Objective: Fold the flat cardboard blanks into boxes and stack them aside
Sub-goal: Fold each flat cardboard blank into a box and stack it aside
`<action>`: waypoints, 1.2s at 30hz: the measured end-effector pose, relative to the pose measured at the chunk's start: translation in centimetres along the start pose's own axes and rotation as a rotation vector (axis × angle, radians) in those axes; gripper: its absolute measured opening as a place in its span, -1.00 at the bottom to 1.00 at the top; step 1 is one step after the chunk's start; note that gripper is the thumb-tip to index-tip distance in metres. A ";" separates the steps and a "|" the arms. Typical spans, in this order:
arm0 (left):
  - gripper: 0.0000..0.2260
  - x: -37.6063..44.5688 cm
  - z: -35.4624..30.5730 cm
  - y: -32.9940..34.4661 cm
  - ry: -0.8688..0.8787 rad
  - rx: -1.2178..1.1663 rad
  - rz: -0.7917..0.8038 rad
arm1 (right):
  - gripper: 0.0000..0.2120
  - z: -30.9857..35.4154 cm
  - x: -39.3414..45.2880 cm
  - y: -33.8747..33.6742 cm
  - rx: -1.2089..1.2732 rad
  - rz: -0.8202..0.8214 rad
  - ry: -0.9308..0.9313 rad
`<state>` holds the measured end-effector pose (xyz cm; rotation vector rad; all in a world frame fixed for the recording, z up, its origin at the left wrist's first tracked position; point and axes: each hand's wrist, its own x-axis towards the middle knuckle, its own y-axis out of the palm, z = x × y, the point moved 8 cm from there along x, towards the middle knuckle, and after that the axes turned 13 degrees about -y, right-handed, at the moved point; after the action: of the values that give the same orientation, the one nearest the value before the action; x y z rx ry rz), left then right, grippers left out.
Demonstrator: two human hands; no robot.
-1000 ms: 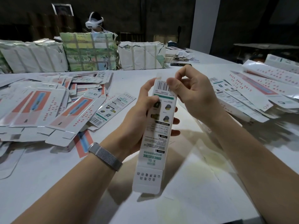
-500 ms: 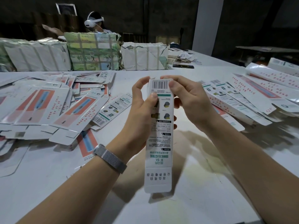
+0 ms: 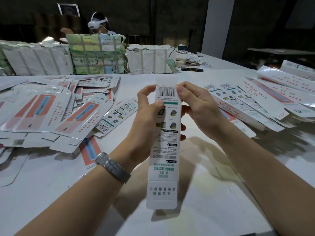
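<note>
Left hand (image 3: 146,116): grips the long white printed cardboard box (image 3: 164,147) at frame centre.
Right hand (image 3: 196,106): pinches its barcoded top.
Worktop (image 3: 51,184): white.

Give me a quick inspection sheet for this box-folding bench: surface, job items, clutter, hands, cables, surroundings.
Surface: white table, with faint stains near the front.
Job's things: one long box held upright above the table, barcode end up, bottom flap open; loose pile of flat blanks at left; folded boxes heaped at right.
Clutter: wrapped bundles along the far edge; paper scraps and a dark flat object behind.
Hands: left hand grips the box's upper part; right hand pinches its top end.
Cables: nothing seen.
Surroundings: dim room, a white pillar, a second person wearing a headset behind the bundles.
</note>
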<state>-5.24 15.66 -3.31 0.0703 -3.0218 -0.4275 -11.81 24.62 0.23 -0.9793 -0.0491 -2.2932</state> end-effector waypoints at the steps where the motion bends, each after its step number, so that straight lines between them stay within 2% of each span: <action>1: -0.79 0.0 -0.1 0.1 -0.004 -0.007 0.002 | -0.74 0.1 -0.1 0.0 0.005 -0.012 -0.004; 5: -0.78 0.0 -0.2 0.3 -0.009 -0.020 0.013 | -0.79 0.6 -0.2 0.2 0.049 -0.074 -0.025; 11: -0.77 0.0 0.3 0.5 -0.062 -0.050 0.044 | -0.64 0.9 0.0 -0.6 0.123 -0.130 -0.069; 14: -0.76 -0.1 0.4 0.7 -0.055 -0.054 0.039 | -0.71 0.7 0.0 -0.8 0.147 -0.127 -0.053; 19: -0.68 0.0 0.5 0.9 -0.023 -0.001 0.020 | -0.89 0.3 0.1 -1.1 0.163 -0.129 0.023; 27: -0.62 0.2 0.8 0.8 -0.029 0.100 0.036 | -0.78 0.0 0.2 -1.3 0.182 -0.101 0.089; 31: -0.66 0.4 0.9 0.8 0.007 0.178 0.041 | -0.91 -0.9 -0.1 -1.1 0.209 -0.070 0.201; 33: -0.68 0.4 0.9 0.7 0.014 0.197 0.040 | -0.90 -1.3 -0.2 -0.8 0.233 -0.046 0.262; 36: -0.66 0.3 1.0 0.9 0.013 0.207 0.044 | -0.92 -1.1 -0.2 -0.8 0.193 -0.036 0.250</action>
<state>-5.67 16.78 -3.95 0.0197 -3.0371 -0.1091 -12.91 25.09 -0.55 -0.5955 -0.1800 -2.3747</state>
